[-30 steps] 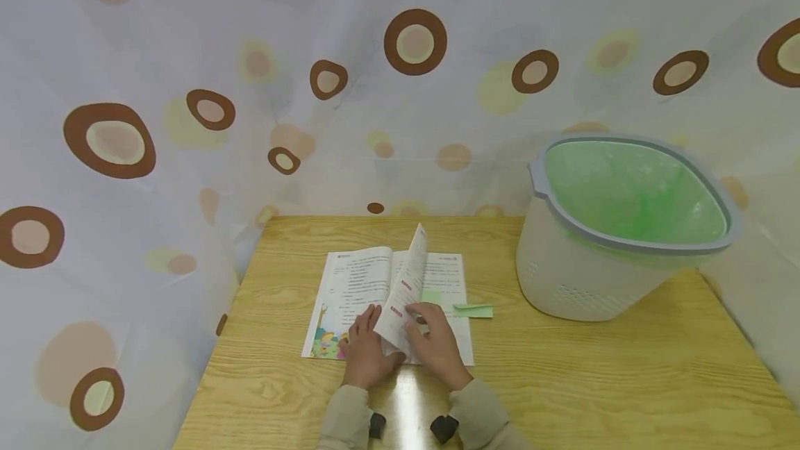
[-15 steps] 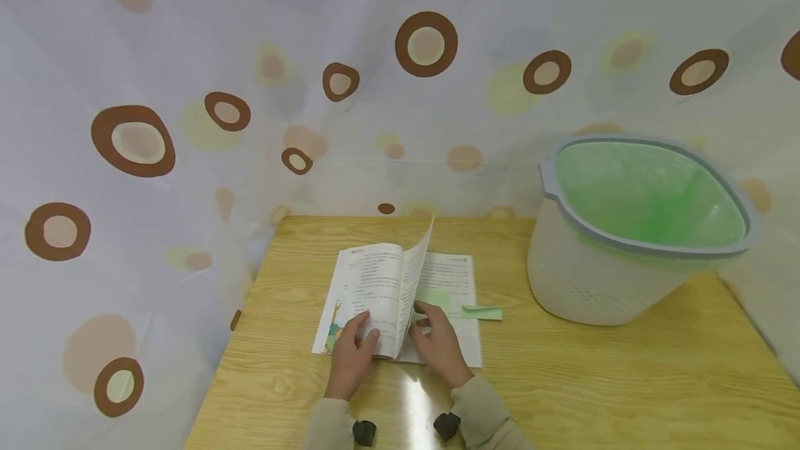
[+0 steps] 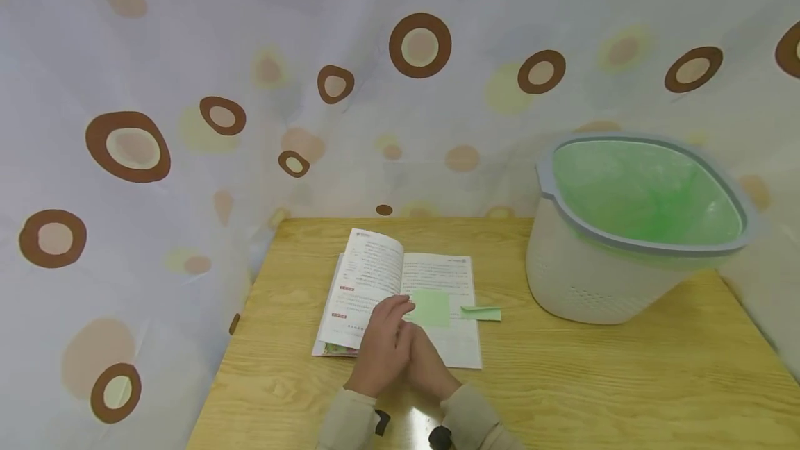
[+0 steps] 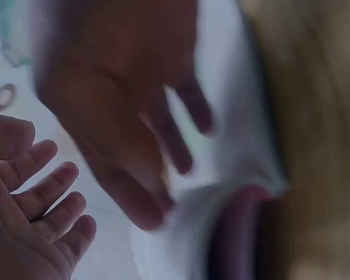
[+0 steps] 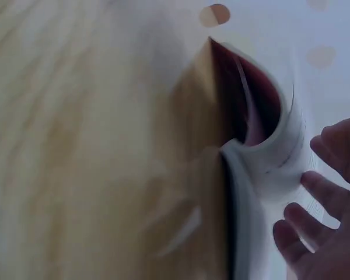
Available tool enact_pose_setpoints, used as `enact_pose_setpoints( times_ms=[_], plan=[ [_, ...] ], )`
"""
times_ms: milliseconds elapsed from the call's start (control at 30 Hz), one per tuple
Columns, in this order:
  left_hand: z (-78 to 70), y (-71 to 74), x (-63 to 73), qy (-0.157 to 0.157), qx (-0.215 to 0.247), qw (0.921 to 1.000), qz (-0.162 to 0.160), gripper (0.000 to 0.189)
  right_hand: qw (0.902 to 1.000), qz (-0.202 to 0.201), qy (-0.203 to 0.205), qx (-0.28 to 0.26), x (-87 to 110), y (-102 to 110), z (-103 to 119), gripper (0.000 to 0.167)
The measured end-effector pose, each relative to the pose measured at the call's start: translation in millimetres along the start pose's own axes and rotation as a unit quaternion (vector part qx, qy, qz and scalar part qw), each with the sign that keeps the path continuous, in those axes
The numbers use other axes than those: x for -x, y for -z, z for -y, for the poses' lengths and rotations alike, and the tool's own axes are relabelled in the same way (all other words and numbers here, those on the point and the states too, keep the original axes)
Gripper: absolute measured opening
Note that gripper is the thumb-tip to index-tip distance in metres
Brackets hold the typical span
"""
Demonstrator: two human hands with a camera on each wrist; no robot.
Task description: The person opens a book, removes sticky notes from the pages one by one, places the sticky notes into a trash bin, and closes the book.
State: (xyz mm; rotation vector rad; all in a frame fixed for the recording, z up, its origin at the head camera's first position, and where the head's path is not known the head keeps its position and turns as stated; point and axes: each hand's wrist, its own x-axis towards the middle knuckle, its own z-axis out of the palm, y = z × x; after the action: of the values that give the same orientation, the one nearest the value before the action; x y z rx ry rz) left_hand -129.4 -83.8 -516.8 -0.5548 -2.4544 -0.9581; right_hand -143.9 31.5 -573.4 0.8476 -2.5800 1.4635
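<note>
An open book [image 3: 378,273] lies on the table, its left-hand pages bowed up near the spine. A pale green sticky note [image 3: 431,307] is on the right-hand page. My left hand [image 3: 381,349] is over the lower middle of the book, its fingers reaching right and overlapping the right hand in the head view. My right hand [image 3: 430,367] is beside it, over the lower part of the right page. In the right wrist view, the right hand's fingers [image 5: 321,198] are loosely bent and spread close to the curved pages. The left wrist view shows the left fingers [image 4: 49,198] spread, holding nothing.
A green paper slip [image 3: 481,313] with a folded edge lies at the book's right side. Farther right stands a large pale basket [image 3: 581,283] with a grey rim and green lining. A dotted curtain [image 3: 350,179] hangs behind the wooden table [image 3: 562,380].
A leaf that stood upright has turned over to the left, covering most of the picture there. The left hand moved right, toward the right hand. The sticky note shows more fully.
</note>
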Motion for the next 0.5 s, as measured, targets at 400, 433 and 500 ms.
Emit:
enact_pose_setpoints(
  times_ms=[400,433,500],
  plan=[
    [32.0,-11.7,17.8,0.179,-0.021,0.9649,0.191,0.059,0.9939,0.098,-0.047,0.017,27.0,12,-27,0.036],
    [32.3,-13.8,17.9,0.189,-0.029,0.9634,0.188,0.06,0.9932,0.101,-0.055,0.015,27.6,14,-27,0.035],
    [33.4,-16.5,18.1,0.213,-0.046,0.9578,0.187,0.066,0.9923,0.105,-0.063,0.017,28.5,16,-27,0.03]
  ],
)
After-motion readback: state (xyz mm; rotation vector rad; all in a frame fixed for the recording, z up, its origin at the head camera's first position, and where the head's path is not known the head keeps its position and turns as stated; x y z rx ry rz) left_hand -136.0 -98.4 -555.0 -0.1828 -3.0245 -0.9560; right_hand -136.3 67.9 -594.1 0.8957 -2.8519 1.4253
